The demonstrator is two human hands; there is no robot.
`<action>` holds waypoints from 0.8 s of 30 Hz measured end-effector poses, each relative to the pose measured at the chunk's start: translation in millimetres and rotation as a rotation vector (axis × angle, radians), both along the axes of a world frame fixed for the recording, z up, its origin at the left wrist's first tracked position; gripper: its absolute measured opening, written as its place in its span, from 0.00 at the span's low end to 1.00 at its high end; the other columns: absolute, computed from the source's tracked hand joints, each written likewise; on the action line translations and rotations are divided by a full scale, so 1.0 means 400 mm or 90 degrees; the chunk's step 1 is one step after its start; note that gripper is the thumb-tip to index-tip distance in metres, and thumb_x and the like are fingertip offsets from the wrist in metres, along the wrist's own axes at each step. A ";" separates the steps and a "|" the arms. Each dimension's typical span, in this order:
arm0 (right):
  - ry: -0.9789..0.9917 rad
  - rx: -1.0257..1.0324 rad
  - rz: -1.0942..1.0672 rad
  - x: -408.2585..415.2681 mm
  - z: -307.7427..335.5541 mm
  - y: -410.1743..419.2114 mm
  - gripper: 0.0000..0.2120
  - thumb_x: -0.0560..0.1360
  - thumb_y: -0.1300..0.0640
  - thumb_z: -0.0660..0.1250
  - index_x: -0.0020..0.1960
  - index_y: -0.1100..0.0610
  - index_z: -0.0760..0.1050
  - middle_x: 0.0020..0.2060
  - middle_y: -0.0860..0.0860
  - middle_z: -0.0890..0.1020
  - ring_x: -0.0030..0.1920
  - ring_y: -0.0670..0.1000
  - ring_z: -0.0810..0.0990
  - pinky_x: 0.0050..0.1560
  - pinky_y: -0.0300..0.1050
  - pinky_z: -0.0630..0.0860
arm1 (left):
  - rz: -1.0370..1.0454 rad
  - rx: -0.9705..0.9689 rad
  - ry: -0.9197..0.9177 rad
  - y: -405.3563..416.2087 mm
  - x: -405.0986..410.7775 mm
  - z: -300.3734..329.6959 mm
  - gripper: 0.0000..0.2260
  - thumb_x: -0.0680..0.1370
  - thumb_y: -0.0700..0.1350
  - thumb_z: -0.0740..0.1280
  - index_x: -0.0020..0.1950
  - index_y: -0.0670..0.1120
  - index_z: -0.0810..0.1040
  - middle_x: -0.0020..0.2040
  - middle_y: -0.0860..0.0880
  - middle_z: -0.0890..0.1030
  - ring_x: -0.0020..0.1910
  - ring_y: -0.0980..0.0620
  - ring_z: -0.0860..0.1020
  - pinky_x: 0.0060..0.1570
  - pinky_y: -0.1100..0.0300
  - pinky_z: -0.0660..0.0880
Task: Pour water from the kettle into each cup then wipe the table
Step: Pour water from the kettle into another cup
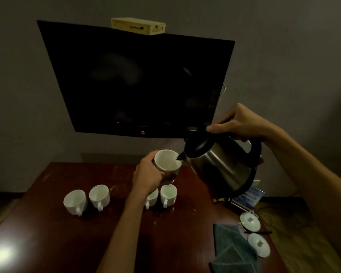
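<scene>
1. Tilting over the worktop (pixel 106 243), a rounded brushed-steel kettle (pixel 219 166) with a black lid and black handle is leaning spout-down; the right hand (pixel 242 123) is holding it, grip wrapped tight round the handle with the thumb lying on the lid.
2. The left hand (pixel 148 176) is holding a smooth white cup (pixel 166 164) aloft, grip curled round its side; the spout tip is sitting just inside the cup's rim. Whether water is flowing is too dim to tell.
3. Four more glossy white handled cups are standing on the dark red, polished wooden worktop: two at the left (pixel 75 201) (pixel 99 196) side by side, two in the middle (pixel 152 198) (pixel 168 195), one partly hidden by the left wrist. Their contents are not showing clearly.
4. A grey-green soft cloth (pixel 232 251) is lying folded near the right front edge, just beside two round white lids (pixel 250 221) (pixel 259 245) with knobs.
5. Open worktop is lying broad at the front left, a glare patch shining at the corner.
6. A flat black screen (pixel 136 83) is hanging on the grey wall behind, above the worktop's far edge.
</scene>
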State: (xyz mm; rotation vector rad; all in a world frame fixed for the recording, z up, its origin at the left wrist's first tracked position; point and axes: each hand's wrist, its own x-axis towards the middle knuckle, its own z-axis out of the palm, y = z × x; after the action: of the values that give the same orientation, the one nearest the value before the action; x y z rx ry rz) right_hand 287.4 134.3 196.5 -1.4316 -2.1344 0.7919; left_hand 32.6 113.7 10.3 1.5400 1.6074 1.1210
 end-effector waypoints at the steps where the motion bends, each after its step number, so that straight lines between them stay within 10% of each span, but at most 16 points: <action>1: -0.004 -0.001 -0.006 0.000 0.001 0.000 0.13 0.73 0.49 0.76 0.41 0.60 0.86 0.23 0.51 0.75 0.21 0.49 0.69 0.23 0.41 0.65 | -0.001 0.001 -0.001 0.000 0.000 0.000 0.37 0.57 0.56 0.84 0.63 0.58 0.76 0.53 0.59 0.82 0.55 0.54 0.79 0.55 0.53 0.77; 24: -0.013 -0.025 -0.002 0.002 -0.011 0.016 0.17 0.71 0.47 0.75 0.42 0.63 0.85 0.25 0.54 0.75 0.22 0.50 0.69 0.22 0.39 0.66 | -0.010 -0.027 -0.021 0.005 0.003 -0.020 0.37 0.56 0.54 0.84 0.63 0.60 0.75 0.53 0.59 0.81 0.56 0.53 0.79 0.57 0.48 0.78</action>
State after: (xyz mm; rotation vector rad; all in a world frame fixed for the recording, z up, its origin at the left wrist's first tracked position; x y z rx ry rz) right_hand 288.3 140.7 192.1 -1.4678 -2.1428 0.8254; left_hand 33.7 115.5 2.5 1.4973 1.5847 1.0917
